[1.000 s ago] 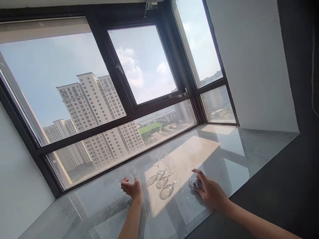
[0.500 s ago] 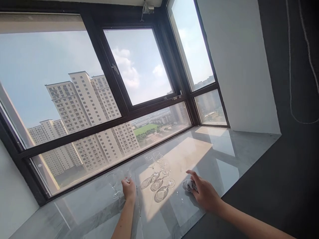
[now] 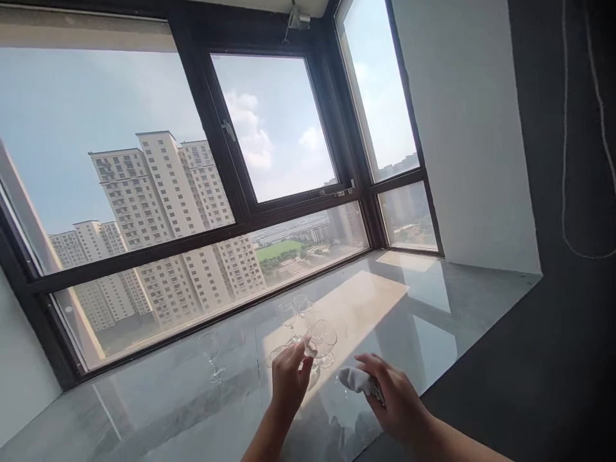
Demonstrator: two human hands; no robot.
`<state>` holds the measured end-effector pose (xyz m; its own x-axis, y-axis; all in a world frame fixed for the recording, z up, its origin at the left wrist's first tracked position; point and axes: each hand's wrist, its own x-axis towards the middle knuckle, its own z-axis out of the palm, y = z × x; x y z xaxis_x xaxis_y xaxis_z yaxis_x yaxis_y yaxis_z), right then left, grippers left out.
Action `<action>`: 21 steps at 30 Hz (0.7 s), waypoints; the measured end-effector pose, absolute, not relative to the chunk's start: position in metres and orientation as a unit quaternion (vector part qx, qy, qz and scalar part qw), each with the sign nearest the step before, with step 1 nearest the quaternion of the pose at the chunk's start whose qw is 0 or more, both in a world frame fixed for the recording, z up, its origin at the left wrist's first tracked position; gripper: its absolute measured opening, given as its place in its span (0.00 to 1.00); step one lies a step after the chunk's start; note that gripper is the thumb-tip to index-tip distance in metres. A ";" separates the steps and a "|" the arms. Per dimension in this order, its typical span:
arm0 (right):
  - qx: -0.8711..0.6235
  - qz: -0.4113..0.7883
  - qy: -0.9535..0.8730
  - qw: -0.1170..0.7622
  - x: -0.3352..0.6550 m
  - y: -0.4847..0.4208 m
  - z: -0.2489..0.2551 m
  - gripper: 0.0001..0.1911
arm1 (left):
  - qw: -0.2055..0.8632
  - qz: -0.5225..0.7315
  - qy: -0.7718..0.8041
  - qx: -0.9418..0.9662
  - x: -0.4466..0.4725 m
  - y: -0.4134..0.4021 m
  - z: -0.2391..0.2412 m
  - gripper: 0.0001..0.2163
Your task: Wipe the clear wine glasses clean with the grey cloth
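Observation:
My left hand (image 3: 290,377) is closed on a clear wine glass (image 3: 324,336), lifted off the sill and tilted with its bowl to the right. Folded in the fingers of my right hand (image 3: 397,403) is a grey-white cloth (image 3: 355,380), a short gap from that glass. Several other stemmed glasses, one of them here (image 3: 287,313), stand in the sunlit patch behind my left hand, which partly hides them. Off to the left, a single wine glass (image 3: 208,351) stands upright by itself.
The glossy stone window sill (image 3: 163,410) carries all the glasses. Dark window frames (image 3: 192,247) border its far side, and a white wall (image 3: 471,141) rises at the right. A looped cord (image 3: 564,160) hangs at the far right. Small drops or specks lie near the cloth.
My left hand has lifted a wine glass from the left side and carried it right, towards the cloth. My right hand has raised the cloth slightly. The view has shifted a little.

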<state>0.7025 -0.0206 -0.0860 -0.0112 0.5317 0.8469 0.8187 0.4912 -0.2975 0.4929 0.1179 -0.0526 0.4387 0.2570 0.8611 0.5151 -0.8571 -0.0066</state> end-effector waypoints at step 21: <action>-0.532 0.015 -0.644 0.550 0.720 -0.030 -0.017 0.23 | 0.108 -0.386 -0.225 -0.888 0.502 0.105 -0.047 0.13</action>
